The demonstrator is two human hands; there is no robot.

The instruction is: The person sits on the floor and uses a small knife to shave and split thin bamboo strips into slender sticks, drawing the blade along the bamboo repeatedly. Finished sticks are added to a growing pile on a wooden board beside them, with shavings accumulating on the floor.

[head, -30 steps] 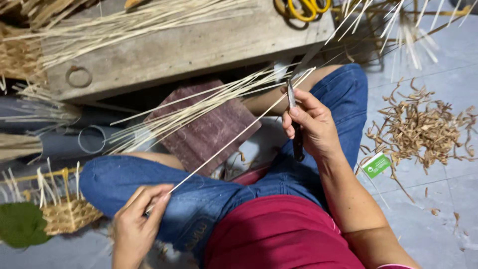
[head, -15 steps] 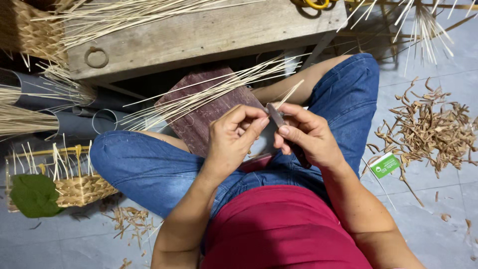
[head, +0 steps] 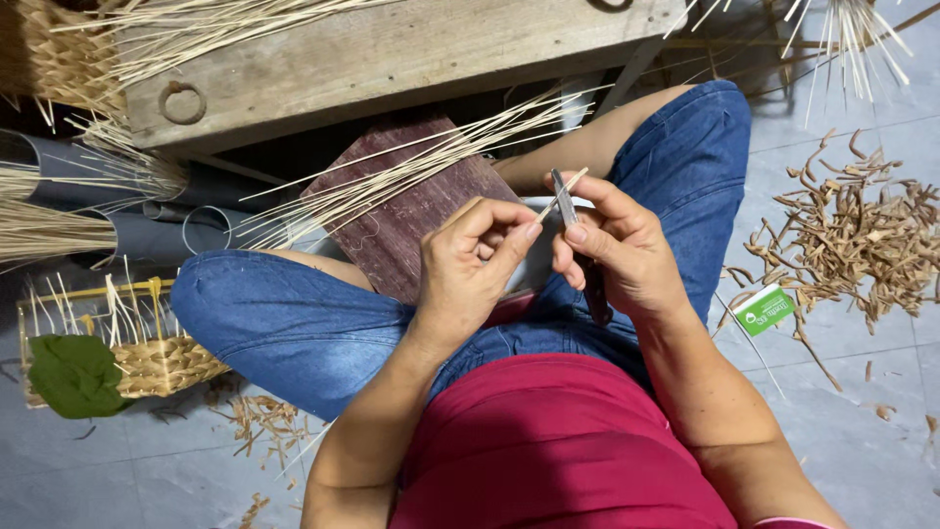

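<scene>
Bamboo sliver [head: 566, 194] pinched between both hands' grips, against knife [head: 578, 245].

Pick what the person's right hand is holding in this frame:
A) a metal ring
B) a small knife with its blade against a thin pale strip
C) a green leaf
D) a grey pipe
B: the right hand grips a small knife whose blade meets the thin pale strip, which the left hand pinches.
</scene>
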